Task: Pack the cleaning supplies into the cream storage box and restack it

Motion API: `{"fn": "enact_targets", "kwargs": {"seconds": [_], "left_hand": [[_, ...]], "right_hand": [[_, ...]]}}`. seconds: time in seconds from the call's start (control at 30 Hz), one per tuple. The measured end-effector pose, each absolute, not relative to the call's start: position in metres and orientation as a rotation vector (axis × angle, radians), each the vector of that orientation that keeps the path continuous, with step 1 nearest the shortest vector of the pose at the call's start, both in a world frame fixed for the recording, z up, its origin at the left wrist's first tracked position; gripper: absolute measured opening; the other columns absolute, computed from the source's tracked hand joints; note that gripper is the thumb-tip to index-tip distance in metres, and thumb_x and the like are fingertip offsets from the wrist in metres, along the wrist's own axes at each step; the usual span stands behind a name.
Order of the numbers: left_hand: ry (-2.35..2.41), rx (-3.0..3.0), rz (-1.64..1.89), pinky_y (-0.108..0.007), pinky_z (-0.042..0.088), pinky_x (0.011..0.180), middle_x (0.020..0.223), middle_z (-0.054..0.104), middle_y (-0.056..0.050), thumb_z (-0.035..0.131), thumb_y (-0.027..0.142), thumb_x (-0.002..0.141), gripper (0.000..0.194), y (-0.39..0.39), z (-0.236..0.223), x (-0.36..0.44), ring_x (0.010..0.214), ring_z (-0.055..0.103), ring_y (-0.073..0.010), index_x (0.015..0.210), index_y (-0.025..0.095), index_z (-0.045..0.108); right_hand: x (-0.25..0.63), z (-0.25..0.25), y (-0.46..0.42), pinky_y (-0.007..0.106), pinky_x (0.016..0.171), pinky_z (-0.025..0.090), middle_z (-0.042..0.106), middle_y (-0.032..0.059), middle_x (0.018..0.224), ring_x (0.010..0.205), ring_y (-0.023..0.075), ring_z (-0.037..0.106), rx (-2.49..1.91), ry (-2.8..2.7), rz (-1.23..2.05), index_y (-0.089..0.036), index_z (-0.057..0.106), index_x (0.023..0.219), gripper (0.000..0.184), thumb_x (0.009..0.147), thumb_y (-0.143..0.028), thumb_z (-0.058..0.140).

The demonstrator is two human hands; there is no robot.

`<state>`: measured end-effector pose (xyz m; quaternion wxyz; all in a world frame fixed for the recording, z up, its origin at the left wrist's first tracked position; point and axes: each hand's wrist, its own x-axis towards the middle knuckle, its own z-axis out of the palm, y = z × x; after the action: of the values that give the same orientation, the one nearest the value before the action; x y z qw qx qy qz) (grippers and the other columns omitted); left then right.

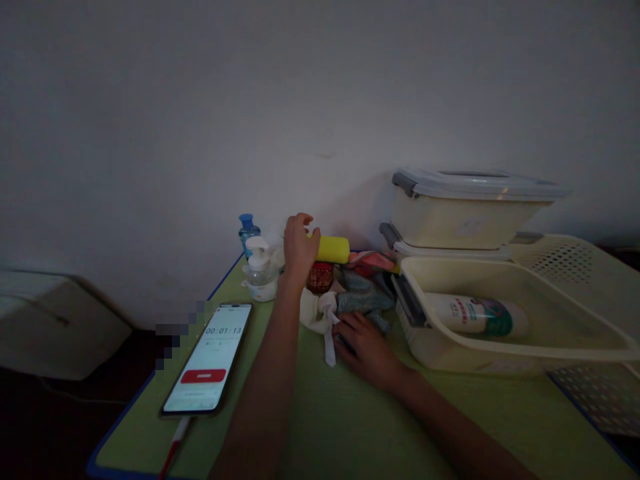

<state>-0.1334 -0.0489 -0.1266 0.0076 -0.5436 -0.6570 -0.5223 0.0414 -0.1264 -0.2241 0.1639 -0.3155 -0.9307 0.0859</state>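
Note:
My left hand [299, 249] is closed round one end of a yellow cylinder-shaped bottle [334, 249], held on its side above a small red patterned jar [320, 277]. My right hand [366, 347] rests palm down on the green table top [320, 427], its fingers curled at the edge of a pile of cloths: a white cloth pouch with a strap [320, 312] and a grey-blue cloth [363, 295]. What the right fingers grip, if anything, is hidden.
A phone [210, 357] showing a running timer lies at the left with a red cable. A pump bottle [260, 270] and a blue-capped bottle [247, 230] stand behind it. On the right, an open cream tub [575, 347] holds a lying bottle [477, 315]; lidded tubs [465, 213] stack behind.

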Motion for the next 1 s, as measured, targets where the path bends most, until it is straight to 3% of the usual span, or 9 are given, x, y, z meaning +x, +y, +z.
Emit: {"fn": "enact_targets", "kwargs": {"seconds": [0.1, 0.17, 0.23, 0.3, 0.43, 0.57, 0.73, 0.9, 1.0], "left_hand": [[-1.942, -2.279, -1.53, -0.024, 0.043, 0.064, 0.071, 0.064, -0.004, 0.054, 0.013, 0.072, 0.012, -0.054, -0.121, -0.125, 0.065, 0.057, -0.0132, 0.076, 0.012, 0.065], [-1.74, -2.876, -1.198, -0.022, 0.042, 0.061, 0.064, 0.065, -0.001, 0.056, 0.012, 0.069, 0.011, -0.056, -0.124, -0.117, 0.062, 0.057, -0.0129, 0.067, 0.014, 0.067], [-1.472, -3.347, -0.768, -0.021, 0.042, 0.059, 0.063, 0.066, 0.0, 0.056, 0.008, 0.066, 0.014, -0.055, -0.131, -0.107, 0.061, 0.058, -0.0127, 0.065, 0.016, 0.068], [-1.317, -3.47, -0.623, -0.021, 0.044, 0.064, 0.071, 0.068, 0.0, 0.053, 0.003, 0.065, 0.022, -0.049, -0.141, -0.092, 0.066, 0.06, -0.0137, 0.071, 0.017, 0.069], [-1.144, -3.095, -1.327, -0.03, 0.04, 0.094, 0.108, 0.063, -0.008, 0.043, 0.0, 0.071, 0.037, -0.028, -0.169, -0.057, 0.103, 0.055, -0.0172, 0.098, 0.015, 0.064], [-1.126, -2.863, -1.709, -0.039, 0.036, 0.1, 0.116, 0.058, -0.013, 0.043, 0.001, 0.071, 0.041, -0.01, -0.205, -0.035, 0.112, 0.051, -0.02, 0.108, 0.013, 0.057], [-0.989, -3.107, -1.615, -0.037, 0.031, 0.105, 0.13, 0.048, -0.012, 0.053, 0.006, 0.07, 0.053, -0.007, -0.234, -0.032, 0.123, 0.041, -0.0206, 0.122, 0.015, 0.047], [-1.021, -3.137, -1.526, -0.035, 0.033, 0.102, 0.125, 0.052, -0.014, 0.056, 0.009, 0.07, 0.044, -0.008, -0.228, -0.036, 0.118, 0.046, -0.0211, 0.114, 0.012, 0.052], [-1.21, -3.067, -1.388, -0.032, 0.043, 0.088, 0.107, 0.062, -0.01, 0.06, 0.014, 0.068, 0.036, -0.012, -0.222, -0.04, 0.099, 0.056, -0.0206, 0.104, 0.014, 0.057]], "right_hand": [[0.041, -0.224, -0.127, 0.036, 0.08, 0.042, 0.056, 0.0084, 0.096, 0.092, 0.0214, 0.048, -0.89, -2.64, 0.233, -0.017, 0.057, 0.09, 0.013, 0.083, -0.016, 0.045], [0.041, -0.225, -0.126, 0.036, 0.08, 0.042, 0.056, 0.0081, 0.096, 0.092, 0.0216, 0.048, -0.883, -2.633, 0.226, -0.017, 0.057, 0.09, 0.013, 0.083, -0.017, 0.045], [0.041, -0.227, -0.126, 0.038, 0.081, 0.042, 0.056, 0.0083, 0.099, 0.094, 0.0226, 0.048, -0.878, -2.626, 0.219, -0.017, 0.057, 0.091, 0.014, 0.083, -0.017, 0.047], [0.041, -0.229, -0.125, 0.039, 0.083, 0.042, 0.056, 0.0087, 0.101, 0.096, 0.0234, 0.047, -0.877, -2.62, 0.212, -0.017, 0.058, 0.092, 0.014, 0.082, -0.017, 0.048], [0.042, -0.23, -0.125, 0.038, 0.082, 0.044, 0.058, 0.0096, 0.096, 0.094, 0.0233, 0.049, -0.883, -2.614, 0.213, -0.016, 0.059, 0.092, 0.016, 0.081, -0.015, 0.047], [0.042, -0.23, -0.124, 0.041, 0.089, 0.042, 0.058, 0.0113, 0.107, 0.102, 0.0244, 0.048, -0.844, -2.608, 0.247, -0.014, 0.058, 0.103, 0.025, 0.079, -0.015, 0.049], [0.044, -0.233, -0.123, 0.042, 0.094, 0.039, 0.056, 0.0109, 0.114, 0.109, 0.025, 0.046, -0.827, -2.585, 0.284, -0.014, 0.057, 0.109, 0.031, 0.079, -0.015, 0.05], [0.044, -0.233, -0.123, 0.042, 0.095, 0.039, 0.056, 0.0106, 0.114, 0.11, 0.0244, 0.045, -0.831, -2.583, 0.298, -0.014, 0.057, 0.108, 0.03, 0.079, -0.016, 0.049], [0.043, -0.231, -0.124, 0.042, 0.095, 0.039, 0.057, 0.0109, 0.113, 0.109, 0.0241, 0.046, -0.842, -2.588, 0.286, -0.013, 0.057, 0.108, 0.029, 0.08, -0.016, 0.049]]}}
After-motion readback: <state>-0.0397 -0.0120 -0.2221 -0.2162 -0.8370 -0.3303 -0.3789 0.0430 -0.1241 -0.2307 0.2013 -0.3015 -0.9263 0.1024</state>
